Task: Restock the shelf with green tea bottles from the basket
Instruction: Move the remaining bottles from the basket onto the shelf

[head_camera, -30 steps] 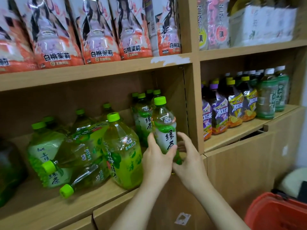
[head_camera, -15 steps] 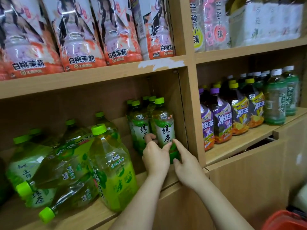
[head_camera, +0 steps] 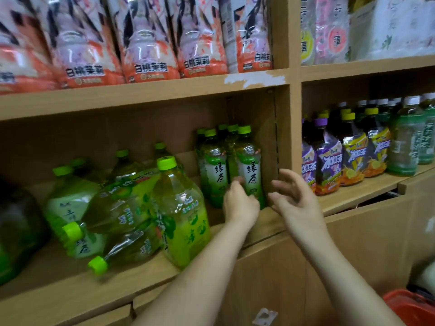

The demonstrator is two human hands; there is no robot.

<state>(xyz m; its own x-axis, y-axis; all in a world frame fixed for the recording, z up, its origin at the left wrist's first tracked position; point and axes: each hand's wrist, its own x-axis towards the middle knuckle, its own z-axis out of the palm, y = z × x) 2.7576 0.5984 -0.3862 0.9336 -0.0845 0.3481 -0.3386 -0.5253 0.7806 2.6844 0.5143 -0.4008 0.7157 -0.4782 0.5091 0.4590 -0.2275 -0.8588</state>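
A small green tea bottle (head_camera: 250,166) with a green cap and white label stands upright at the right end of the middle shelf (head_camera: 268,223), in front of several like it (head_camera: 213,168). My left hand (head_camera: 240,204) grips its lower part, fingers tucked between it and the neighbouring bottle. My right hand (head_camera: 294,200) hovers just right of the bottle with fingers spread, not touching it and holding nothing. A corner of the red basket (head_camera: 410,307) shows at the bottom right.
Large green tea bottles (head_camera: 181,215) stand and lie in a loose pile on the left of the same shelf. An upright wooden divider (head_camera: 294,128) is right of the bottle. Beyond it stand purple and yellow iced tea bottles (head_camera: 329,161). Pink-orange packs (head_camera: 150,43) fill the shelf above.
The bottle went from held at the shelf edge to standing deep against the row. My right hand has let go and pulled back, opening its fingers. The view has moved closer.
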